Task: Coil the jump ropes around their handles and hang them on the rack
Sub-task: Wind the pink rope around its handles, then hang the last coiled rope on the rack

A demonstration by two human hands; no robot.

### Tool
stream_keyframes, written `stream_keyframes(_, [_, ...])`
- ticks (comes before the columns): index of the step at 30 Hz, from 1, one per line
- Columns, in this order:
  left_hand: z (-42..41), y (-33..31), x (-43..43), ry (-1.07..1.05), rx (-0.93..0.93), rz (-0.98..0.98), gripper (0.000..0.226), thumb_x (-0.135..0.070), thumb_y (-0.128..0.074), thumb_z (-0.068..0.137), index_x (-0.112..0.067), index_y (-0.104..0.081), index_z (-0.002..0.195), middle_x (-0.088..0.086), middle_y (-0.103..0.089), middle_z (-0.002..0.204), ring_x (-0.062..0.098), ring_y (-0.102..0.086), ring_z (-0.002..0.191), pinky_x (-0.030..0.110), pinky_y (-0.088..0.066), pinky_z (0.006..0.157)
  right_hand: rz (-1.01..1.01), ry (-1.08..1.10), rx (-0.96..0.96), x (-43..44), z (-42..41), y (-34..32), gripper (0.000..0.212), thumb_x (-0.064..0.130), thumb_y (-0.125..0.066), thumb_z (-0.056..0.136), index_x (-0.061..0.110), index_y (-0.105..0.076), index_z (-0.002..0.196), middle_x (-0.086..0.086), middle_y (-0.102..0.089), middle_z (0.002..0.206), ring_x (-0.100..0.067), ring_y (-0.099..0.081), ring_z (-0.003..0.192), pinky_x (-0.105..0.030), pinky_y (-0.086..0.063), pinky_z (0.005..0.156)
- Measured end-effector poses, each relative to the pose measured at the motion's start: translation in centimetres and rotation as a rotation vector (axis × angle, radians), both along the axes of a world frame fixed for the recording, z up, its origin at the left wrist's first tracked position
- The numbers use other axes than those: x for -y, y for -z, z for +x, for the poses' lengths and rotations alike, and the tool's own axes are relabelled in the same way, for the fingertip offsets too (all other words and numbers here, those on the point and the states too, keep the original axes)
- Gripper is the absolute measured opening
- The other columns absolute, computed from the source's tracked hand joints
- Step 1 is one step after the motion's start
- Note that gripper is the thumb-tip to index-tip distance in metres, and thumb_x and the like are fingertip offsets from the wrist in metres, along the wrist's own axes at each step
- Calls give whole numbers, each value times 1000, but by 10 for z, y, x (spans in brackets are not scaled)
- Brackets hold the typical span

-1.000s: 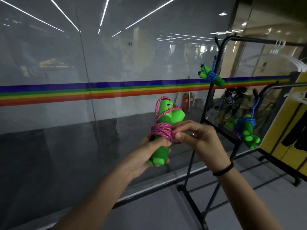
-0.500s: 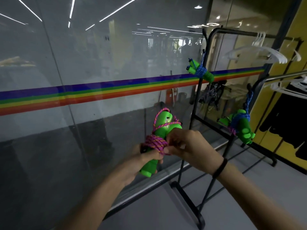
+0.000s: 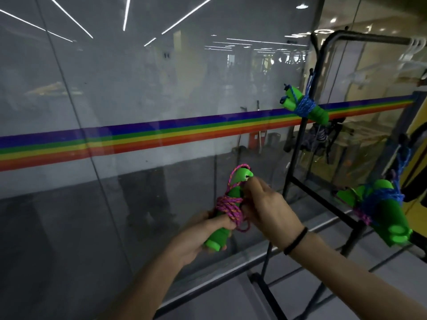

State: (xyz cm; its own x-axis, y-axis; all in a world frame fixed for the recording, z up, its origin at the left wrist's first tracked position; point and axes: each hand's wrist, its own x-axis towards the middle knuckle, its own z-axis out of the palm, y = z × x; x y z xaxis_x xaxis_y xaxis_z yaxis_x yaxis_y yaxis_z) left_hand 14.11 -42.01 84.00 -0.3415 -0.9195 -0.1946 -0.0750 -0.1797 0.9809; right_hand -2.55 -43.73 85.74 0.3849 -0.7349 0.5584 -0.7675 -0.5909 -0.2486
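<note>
A jump rope with green handles and pink cord wound round them is in front of me, tilted. My left hand grips the lower end of the handles, thumb pressing on the coil. My right hand covers the upper right side of the handles, fingers closed on them and the cord. A small loop of cord hangs loose below the coil. Two other coiled ropes hang on the black rack: one with blue cord high on the post, another lower right.
A glass wall with a rainbow stripe stands close ahead. The rack's base bars lie on the grey floor at the lower right. White hangers hang on the rack's top bar.
My view has swung left and down, so the rack sits further right. My right hand has shifted up along the handles, and a loop of pink cord has come loose below the coil.
</note>
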Motion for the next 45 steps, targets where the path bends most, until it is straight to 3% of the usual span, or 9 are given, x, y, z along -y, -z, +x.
stream_keyframes(4, [-26,-4,34,-125,-88,24,46,-40,-69,40,-11,-67,75,0,-62,56,11,-55,42,17,-33,37,-33,105,64,41,-3,1,28,22,-39,79,6,-47,100,-17,-52,96,-43,-57,68,-50,-49,57])
stream_keyframes(8, [-39,2,61,-184,-155,25,43,-38,-69,35,-14,-68,71,1,-63,59,9,-58,48,17,-42,41,14,16,165,70,-20,-4,23,19,-48,80,4,-64,87,-16,-61,86,-35,-61,71,-31,-47,67])
stream_keyframes(14, [-55,17,96,-180,-259,22,31,-34,-69,36,-16,-72,61,0,-63,57,8,-58,50,19,-42,40,522,-175,369,112,-68,-12,13,26,-78,68,26,-65,72,3,-67,69,-6,-61,66,-24,-48,66])
stream_keyframes(22, [-78,21,154,-246,-563,288,13,-19,-62,51,-16,-54,62,0,-51,45,7,-40,29,10,-25,29,-154,-6,464,128,-76,-33,9,21,-68,75,23,-61,69,10,-66,64,-3,-65,70,-10,-47,57])
stream_keyframes(31, [-86,18,243,37,-423,355,29,-19,-68,55,-9,-69,83,13,-69,73,19,-61,57,23,-46,50,-73,51,500,198,-75,-44,9,21,-67,78,14,-62,77,12,-63,74,-2,-62,76,-15,-51,60])
stream_keyframes(35, [-86,-10,292,133,-171,119,37,-28,-72,49,-15,-71,83,7,-66,81,16,-63,72,28,-48,67,-21,171,496,241,-83,-62,15,29,-64,80,19,-55,73,5,-63,65,-15,-66,68,-43,-55,66])
stream_keyframes(38, [-96,-43,329,28,28,-223,82,-53,-72,44,-26,-51,119,-6,-54,116,13,-54,107,28,-42,87,-59,276,423,262,-91,-80,20,19,-64,83,22,-49,69,0,-60,65,-19,-64,66,-39,-54,65])
stream_keyframes(42, [-124,-107,353,213,-139,-683,26,-32,-81,65,-38,-68,87,-17,-72,95,-1,-64,96,20,-48,85,-158,385,325,278,-102,-117,7,15,-63,82,11,-59,80,-6,-63,71,-20,-59,68,-29,-46,62])
stream_keyframes(45, [-157,-158,371,327,-208,-807,26,-3,-70,76,-29,-70,77,-10,-73,73,5,-67,74,24,-53,75,-304,451,338,287,-112,-165,8,17,-63,82,9,-61,83,5,-57,67,-7,-52,61,-13,-39,57])
